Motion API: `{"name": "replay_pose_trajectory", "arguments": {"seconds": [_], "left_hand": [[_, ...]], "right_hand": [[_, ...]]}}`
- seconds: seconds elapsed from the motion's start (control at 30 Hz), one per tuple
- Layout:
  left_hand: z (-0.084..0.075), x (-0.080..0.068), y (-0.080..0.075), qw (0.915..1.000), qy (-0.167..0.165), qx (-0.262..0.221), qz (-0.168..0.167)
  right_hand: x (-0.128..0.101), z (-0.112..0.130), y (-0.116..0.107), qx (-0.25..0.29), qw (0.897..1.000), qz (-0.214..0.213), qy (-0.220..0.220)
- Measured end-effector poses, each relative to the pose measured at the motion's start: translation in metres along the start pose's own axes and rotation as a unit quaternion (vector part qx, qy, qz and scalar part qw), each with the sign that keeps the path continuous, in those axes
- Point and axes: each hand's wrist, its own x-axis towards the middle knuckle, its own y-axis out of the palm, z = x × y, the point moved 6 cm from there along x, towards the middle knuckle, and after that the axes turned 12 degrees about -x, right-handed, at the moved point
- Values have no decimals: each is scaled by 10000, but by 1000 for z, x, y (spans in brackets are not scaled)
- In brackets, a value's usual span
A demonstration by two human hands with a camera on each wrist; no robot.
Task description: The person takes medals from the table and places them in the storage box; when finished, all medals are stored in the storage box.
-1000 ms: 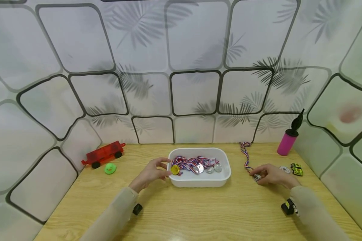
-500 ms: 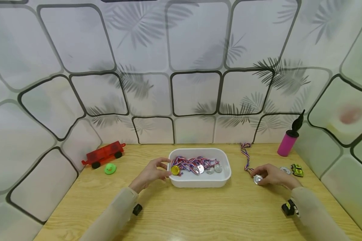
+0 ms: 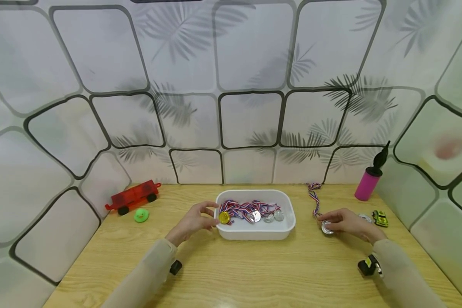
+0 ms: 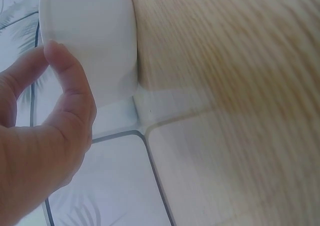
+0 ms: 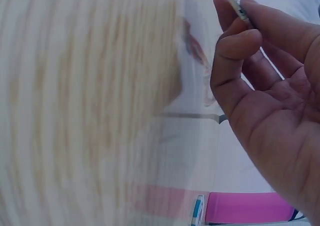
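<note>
Left hand (image 3: pixel 194 221) loosely curled, apparently empty; right hand (image 3: pixel 344 222) pinching

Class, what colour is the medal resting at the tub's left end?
Gold medal; head view shows it best.

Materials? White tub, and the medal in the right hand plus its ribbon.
Tub: likely moulded plastic, smooth semi-gloss white with rounded corners. Medal: shiny silver disc, either metal or metallised plastic; the look can't settle which. Ribbon: woven fabric, red-white-blue stripes, lying limp and twisted on the table.
</note>
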Motion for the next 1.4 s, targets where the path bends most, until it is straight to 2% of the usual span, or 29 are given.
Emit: {"name": "replay_pose_trajectory", "arguments": {"seconds": [0.17, 0.37, 0.57, 0.67, 0.87, 0.97, 1.2, 1.4], "left_hand": [[-2, 0, 1, 10000, 2, 5, -8], [-1, 0, 1, 10000, -9, 19, -30], [-1, -1, 1, 10000, -34, 31, -31], [-2, -2, 1, 10000, -28, 34, -4], [-3, -2, 2, 10000, -41, 70, 21], [-3, -2, 1, 10000, -50, 69, 12], [-3, -2, 1, 10000, -49, 25, 9], [-2, -1, 1, 10000, -18, 9, 30]], "right_hand": [[-3, 7, -2, 506, 9985, -36, -210], [-2, 14, -11, 824, 9937, -646, -401], [-1, 22, -18, 1213, 9840, -1199, -513], [-1, 28, -23, 1513, 9761, -1416, -654], [-2, 47, -36, 2108, 9528, -1685, -1389], [-2, 55, -42, 2229, 9446, -1772, -1630], [-3, 70, -54, 2301, 9333, -2058, -1837], [-4, 81, -58, 2670, 9219, -1989, -1981]]}}
